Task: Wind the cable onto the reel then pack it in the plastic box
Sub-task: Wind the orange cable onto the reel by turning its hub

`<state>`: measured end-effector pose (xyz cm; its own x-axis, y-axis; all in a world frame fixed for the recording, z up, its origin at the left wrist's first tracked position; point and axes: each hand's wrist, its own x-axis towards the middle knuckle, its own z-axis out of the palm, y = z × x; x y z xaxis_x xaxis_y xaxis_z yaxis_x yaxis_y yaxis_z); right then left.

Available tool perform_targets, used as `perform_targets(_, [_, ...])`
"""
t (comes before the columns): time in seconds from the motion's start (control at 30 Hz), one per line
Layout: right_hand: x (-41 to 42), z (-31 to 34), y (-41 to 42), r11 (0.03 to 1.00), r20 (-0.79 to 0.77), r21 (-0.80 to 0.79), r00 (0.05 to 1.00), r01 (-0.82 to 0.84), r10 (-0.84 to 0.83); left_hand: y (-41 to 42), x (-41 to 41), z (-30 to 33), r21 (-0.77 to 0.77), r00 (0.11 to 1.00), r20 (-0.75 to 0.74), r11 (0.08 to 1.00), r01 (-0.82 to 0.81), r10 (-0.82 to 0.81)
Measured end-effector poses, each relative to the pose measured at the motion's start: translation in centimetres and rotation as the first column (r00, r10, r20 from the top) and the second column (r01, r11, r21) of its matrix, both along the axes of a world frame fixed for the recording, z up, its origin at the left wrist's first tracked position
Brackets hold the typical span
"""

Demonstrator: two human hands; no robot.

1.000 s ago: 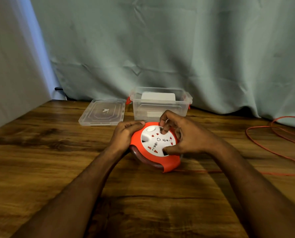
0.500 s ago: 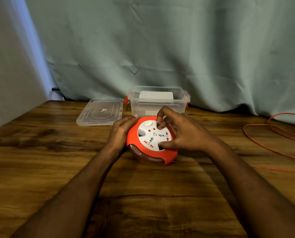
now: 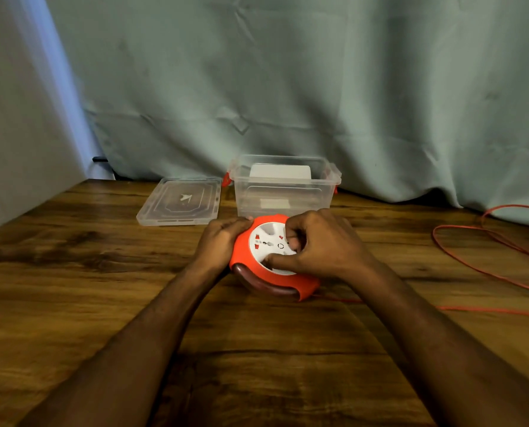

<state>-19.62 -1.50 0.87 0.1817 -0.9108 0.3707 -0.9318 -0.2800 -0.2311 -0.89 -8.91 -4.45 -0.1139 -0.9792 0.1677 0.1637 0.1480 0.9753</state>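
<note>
An orange cable reel with a white socket face sits on the wooden bench, near the middle, tilted toward the left. The left hand wraps closed around the reel's left rim. The right hand lies over the socket face, its fingers curled and its thumb pressed on the white disc, gripping it. A thin orange cable runs out from under the reel's near right edge and loops loosely across the bench at the right. Just beyond the reel stands the open clear plastic box; its lid lies flat beside it on the left.
</note>
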Motion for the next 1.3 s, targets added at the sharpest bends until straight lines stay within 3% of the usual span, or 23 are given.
perform_targets(0.17, [0.1,-0.1,-0.1,0.999,0.015,-0.039,1.0,0.013,-0.012,0.2,0.1,0.2,-0.009,1.0,0.026,1.0,0.007,-0.007])
perform_targets(0.27, [-1.2,0.5,-0.4,0.994,0.135,-0.088,0.988,-0.068,0.079,0.4,0.0,0.3,-0.014,1.0,0.024,1.0,0.001,-0.001])
perform_targets(0.33, [-2.4,1.1,-0.9,0.98,0.231,-0.04,0.952,-0.195,0.199,0.5,0.1,0.4,-0.023,1.0,0.018,1.0,0.003,-0.003])
perform_targets(0.4, [-3.2,1.1,-1.2,0.95,0.23,0.075,0.932,-0.303,0.279,0.7,0.2,0.5,-0.028,0.999,0.037,0.999,0.015,-0.014])
perform_targets(0.63, [-3.7,0.7,-1.6,0.911,0.199,0.18,0.921,-0.371,0.336,1.1,0.4,0.8,-0.006,0.996,0.06,0.998,0.069,-0.068])
perform_targets(0.9, [-3.5,1.1,-0.7,0.902,0.247,0.232,0.919,-0.365,0.308,1.3,0.4,0.9,0.013,0.994,0.059,0.996,0.087,-0.087])
perform_targets(1.3, [-1.6,0.8,0.1,0.98,0.01,0.052,0.981,-0.192,0.191,1.1,0.1,0.7,0.011,0.999,-0.016,0.999,0.045,-0.045])
